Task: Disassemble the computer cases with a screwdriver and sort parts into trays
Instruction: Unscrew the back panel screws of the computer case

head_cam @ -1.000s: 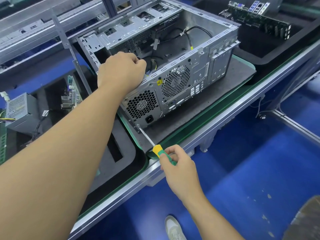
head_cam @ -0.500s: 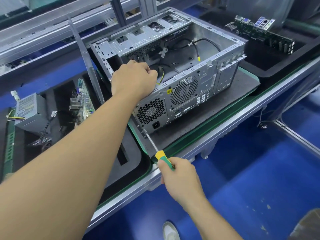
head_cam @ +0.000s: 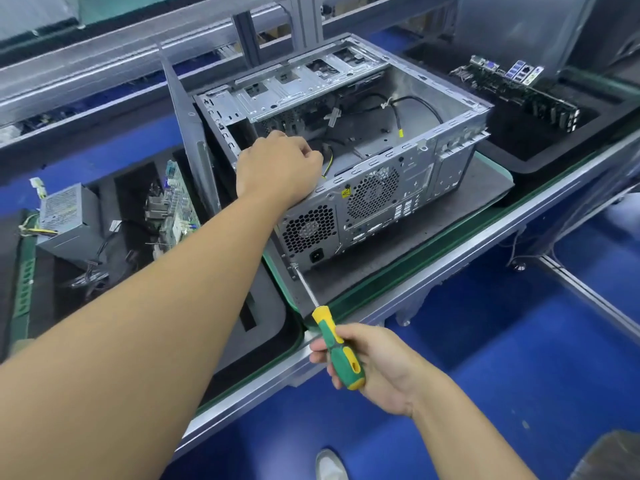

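Your way into the computer case (head_cam: 415, 174) is open from above, though black cables (head_cam: 396, 117) loop across its cavity. An upright panel (head_cam: 188, 133) blocks its left side, and a frame post (head_cam: 311, 15) stands just behind.

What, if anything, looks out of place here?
The grey side panel is off the computer case and stands on edge, tilted, beside it; loose cables dangle inside. Expected mid-disassembly.

Open computer case (head_cam: 391, 188), screwdriver (head_cam: 327, 327) tip at rear corner
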